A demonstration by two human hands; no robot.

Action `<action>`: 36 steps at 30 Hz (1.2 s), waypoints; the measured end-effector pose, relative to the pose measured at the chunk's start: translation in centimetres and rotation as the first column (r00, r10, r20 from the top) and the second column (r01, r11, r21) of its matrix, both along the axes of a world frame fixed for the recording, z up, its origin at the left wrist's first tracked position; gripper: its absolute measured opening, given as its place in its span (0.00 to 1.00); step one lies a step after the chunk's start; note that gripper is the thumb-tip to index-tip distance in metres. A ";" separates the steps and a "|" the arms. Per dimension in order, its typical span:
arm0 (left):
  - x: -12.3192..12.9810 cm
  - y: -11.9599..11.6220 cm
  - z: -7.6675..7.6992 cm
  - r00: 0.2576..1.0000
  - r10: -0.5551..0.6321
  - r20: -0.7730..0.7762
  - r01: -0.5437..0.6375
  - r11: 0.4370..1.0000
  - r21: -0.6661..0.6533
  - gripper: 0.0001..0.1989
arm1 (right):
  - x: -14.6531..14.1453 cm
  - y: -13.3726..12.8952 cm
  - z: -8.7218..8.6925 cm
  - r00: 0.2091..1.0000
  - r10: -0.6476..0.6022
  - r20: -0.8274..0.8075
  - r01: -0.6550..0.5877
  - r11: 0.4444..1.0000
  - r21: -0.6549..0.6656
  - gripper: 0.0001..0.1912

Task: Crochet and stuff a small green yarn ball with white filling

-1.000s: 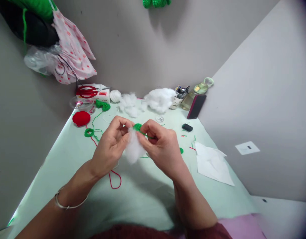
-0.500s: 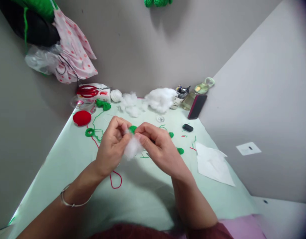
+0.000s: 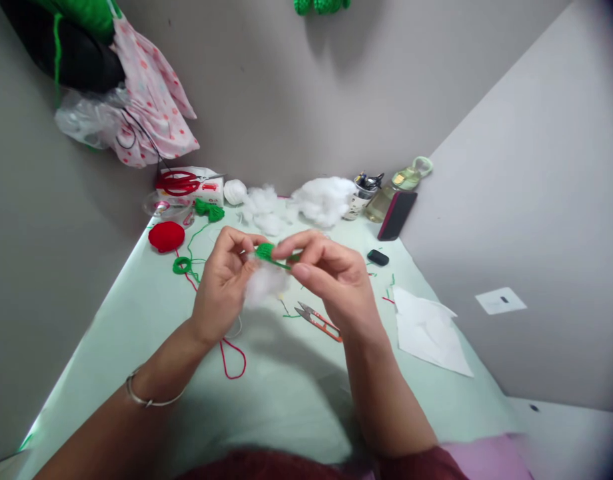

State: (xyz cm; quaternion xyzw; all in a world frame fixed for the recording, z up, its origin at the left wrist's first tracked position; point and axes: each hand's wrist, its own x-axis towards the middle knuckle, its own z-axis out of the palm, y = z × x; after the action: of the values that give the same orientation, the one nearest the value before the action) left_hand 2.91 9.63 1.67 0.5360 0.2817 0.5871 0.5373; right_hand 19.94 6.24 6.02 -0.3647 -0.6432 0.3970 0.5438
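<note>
Over the middle of the table, my left hand [image 3: 224, 283] is closed on a small green crocheted piece [image 3: 264, 251], pinching it between thumb and fingers. A tuft of white fiber stuffing [image 3: 264, 283] hangs just below the piece, against my left fingertips. My right hand [image 3: 334, 273] is also closed, with green yarn [image 3: 281, 265] running from the piece to its thumb and fingers. Orange-handled thread snips [image 3: 319, 321] lie on the table beneath my right hand. Whether any stuffing is inside the piece is hidden.
At the back are more white stuffing [image 3: 324, 200], a white yarn ball [image 3: 235, 192], a pen cup [image 3: 357, 200], a bottle [image 3: 394, 190] and a leaning phone [image 3: 397, 215]. Red yarn [image 3: 166, 237] and red scissors [image 3: 178, 182] are at left; white sheets [image 3: 431, 330] lie right.
My right hand has moved right, away from my left fingers, and green yarn now stretches between them. The snips under it have come into view.
</note>
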 end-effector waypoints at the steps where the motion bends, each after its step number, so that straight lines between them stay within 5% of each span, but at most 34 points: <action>1: 0.0 -0.2 0.1 1.000 0.001 -0.002 -0.001 1.000 0.008 0.12 | 0.0 0.0 -0.1 0.991 0.076 -0.109 -0.082 0.996 -0.046 0.14; 3: 0.1 -0.4 0.4 1.000 0.010 -0.007 -0.010 1.000 0.022 0.12 | -0.2 0.0 -0.1 0.968 0.109 -0.225 -0.135 0.985 -0.104 0.12; 5: 0.0 -0.6 0.6 1.000 0.026 -0.007 -0.026 0.999 0.028 0.11 | -0.5 -0.1 -0.1 0.982 0.004 -0.186 -0.026 0.993 -0.119 0.06; 9: -0.2 -0.6 0.7 0.997 0.067 0.026 -0.068 0.996 0.056 0.08 | -1.1 -0.3 0.0 0.970 -0.196 0.142 0.193 0.980 0.040 0.08; 15: -0.2 -0.3 0.1 0.997 0.053 0.064 -0.054 0.998 0.015 0.07 | -0.7 -0.2 -0.2 0.862 -0.211 0.460 0.103 0.963 0.249 0.06; 20: 0.1 -0.4 0.4 0.990 -0.036 0.139 0.042 0.998 -0.044 0.11 | 0.1 0.0 -0.2 0.867 -0.086 0.491 -0.030 0.975 0.222 0.09; 26: 0.3 -0.7 0.4 0.994 -0.020 0.105 0.031 0.993 -0.111 0.11 | -0.4 0.3 -0.8 0.865 -0.250 0.434 0.150 0.956 0.251 0.09; 36: -0.4 -0.3 -0.6 0.993 -0.115 -0.038 0.115 0.993 -0.015 0.08 | -0.5 0.2 -0.7 0.893 -0.293 0.342 0.323 0.946 -0.032 0.07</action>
State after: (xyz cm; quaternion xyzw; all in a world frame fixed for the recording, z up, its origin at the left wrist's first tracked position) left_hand 2.48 9.38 1.09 0.5593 0.2646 0.5427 0.5680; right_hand 19.40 6.46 5.32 -0.5472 -0.6416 0.2662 0.4670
